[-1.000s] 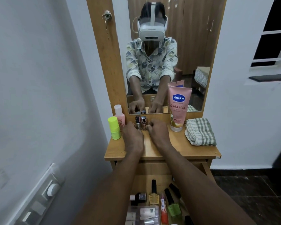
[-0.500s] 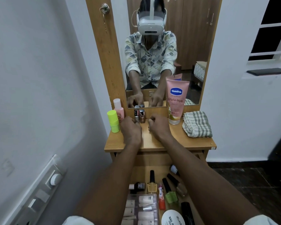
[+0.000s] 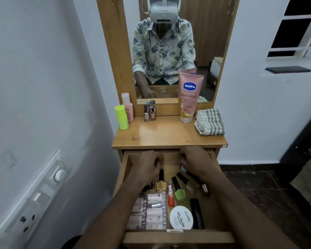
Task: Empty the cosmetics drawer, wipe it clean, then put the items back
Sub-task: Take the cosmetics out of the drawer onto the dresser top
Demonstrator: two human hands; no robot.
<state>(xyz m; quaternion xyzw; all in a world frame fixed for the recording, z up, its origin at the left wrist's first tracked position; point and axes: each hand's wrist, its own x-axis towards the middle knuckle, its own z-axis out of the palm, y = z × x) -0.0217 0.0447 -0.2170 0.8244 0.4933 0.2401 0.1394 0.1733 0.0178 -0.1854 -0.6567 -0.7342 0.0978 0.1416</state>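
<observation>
the left hand point(image 3: 147, 166) is at the back of the pulled-out drawer point(image 3: 178, 237), fingers curled; whether they grip anything i cannot tell. nail polish bottles point(image 3: 180, 192) lie in it. the right hand point(image 3: 194, 159) curls likewise, its hold hidden.

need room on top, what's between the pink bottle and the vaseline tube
Two small nail polish bottles, near the pink bottle; the tabletop from them to the Vaseline tube is bare, in the head view.
</observation>
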